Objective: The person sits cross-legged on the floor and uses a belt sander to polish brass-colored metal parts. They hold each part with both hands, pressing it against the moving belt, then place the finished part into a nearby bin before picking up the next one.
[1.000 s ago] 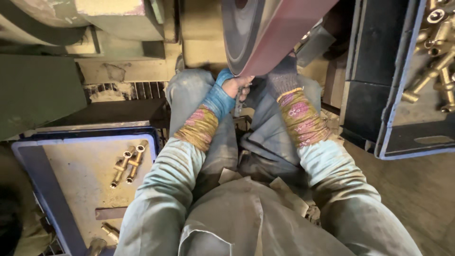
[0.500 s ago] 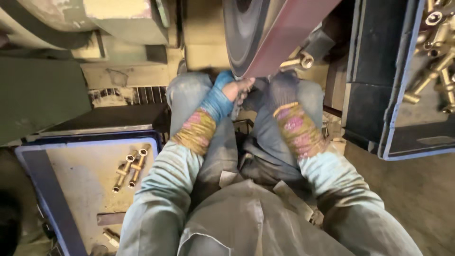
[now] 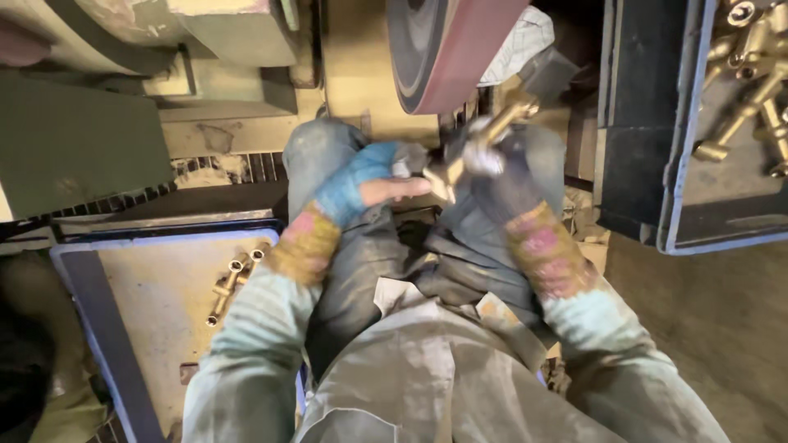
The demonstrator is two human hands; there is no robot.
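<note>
Brass fitting [image 3: 480,143] below the sanding belt [image 3: 468,49] — gripped in right hand [image 3: 501,168], left hand [image 3: 369,184] half-open beside it

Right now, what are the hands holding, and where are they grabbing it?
A brass fitting, gripped by the right hand round its middle; the left hand touches its lower end.

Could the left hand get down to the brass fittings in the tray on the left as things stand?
Probably yes. The left hand is up at the brass part near the belt, but the fittings lie uncovered in the open tray beside that arm.
</note>
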